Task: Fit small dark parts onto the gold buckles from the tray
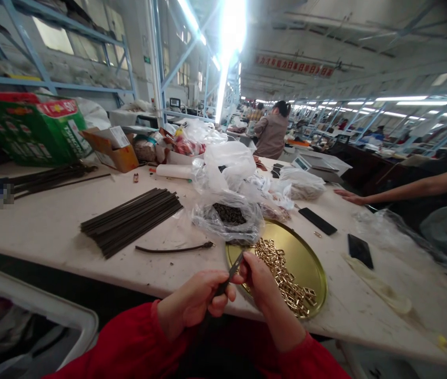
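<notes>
White-topped, the long worktable (50,221) carries everything, largest first. A green printed cardboard box (30,129) stands at its far left edge. A bundle of thin dark straight strips (131,220) lies near the table's middle. At the near edge sits a round brass-coloured metal tray (306,258) holding a heap of small gold rectangular buckles (286,279); just behind it, touching its far rim, lies a clear plastic bag of small dark parts (229,216). Both of the person's hands meet over the tray's near left rim: the left hand (194,302) is closed around a narrow dark strip (227,279), and the right hand (261,281) pinches its upper end. A co-worker's forearm (397,192) rests at the right edge.
</notes>
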{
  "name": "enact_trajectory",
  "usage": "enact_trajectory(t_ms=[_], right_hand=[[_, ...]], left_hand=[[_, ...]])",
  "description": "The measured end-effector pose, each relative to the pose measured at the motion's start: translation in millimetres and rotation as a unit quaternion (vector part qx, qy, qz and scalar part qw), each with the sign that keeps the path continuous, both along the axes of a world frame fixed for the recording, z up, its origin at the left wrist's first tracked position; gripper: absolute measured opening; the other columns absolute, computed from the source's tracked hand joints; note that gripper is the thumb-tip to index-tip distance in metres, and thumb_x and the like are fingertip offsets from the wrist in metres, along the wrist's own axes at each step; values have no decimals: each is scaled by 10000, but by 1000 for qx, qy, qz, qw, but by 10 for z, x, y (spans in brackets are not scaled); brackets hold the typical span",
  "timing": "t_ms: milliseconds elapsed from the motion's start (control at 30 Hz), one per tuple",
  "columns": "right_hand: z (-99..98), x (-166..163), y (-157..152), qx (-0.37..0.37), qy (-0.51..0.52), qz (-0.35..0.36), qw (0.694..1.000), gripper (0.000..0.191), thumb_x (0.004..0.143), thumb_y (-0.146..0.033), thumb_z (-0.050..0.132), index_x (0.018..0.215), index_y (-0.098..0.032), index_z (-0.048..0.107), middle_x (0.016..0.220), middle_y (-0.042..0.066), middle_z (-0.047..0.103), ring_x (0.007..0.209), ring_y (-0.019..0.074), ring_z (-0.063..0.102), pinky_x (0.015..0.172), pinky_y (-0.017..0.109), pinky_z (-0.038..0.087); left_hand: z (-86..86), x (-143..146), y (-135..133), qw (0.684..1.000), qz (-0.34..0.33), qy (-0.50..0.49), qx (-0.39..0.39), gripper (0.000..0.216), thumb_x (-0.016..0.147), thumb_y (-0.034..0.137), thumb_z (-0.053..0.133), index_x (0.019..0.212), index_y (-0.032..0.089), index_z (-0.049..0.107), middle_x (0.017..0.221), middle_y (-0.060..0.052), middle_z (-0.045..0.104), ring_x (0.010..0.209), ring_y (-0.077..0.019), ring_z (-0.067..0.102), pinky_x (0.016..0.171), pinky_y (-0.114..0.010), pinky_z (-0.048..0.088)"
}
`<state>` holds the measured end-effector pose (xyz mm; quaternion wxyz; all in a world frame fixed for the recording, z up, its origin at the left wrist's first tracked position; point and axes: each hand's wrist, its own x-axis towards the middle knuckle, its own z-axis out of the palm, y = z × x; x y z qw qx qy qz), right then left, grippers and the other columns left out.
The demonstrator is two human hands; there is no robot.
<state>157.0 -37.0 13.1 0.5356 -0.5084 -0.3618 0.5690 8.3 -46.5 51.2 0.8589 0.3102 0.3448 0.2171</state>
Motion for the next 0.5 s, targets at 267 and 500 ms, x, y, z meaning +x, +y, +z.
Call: enact_trajectory(t_ms=[267,500], right_hand=[[-47,58,-12,2,-3,1,1000,346,777,-452,511,558,-200,420,472,-63,374,431,89,306,432,235,253],[-33,106,-5,51,-18,-27,998,330,800,-495,471,686,-194,542,512,-49,442,473,101,386,466,233,311]], left_hand=[[-35,14,45,1000,-5,30,-6,281,757,323,483,951,142,576,544,49,472,368,-27,229,375,-169,135],[-89,89,154,988,-11,139,74,287,716,381,497,825,134,592,553,68,394,414,-40,270,393,-175,169]])
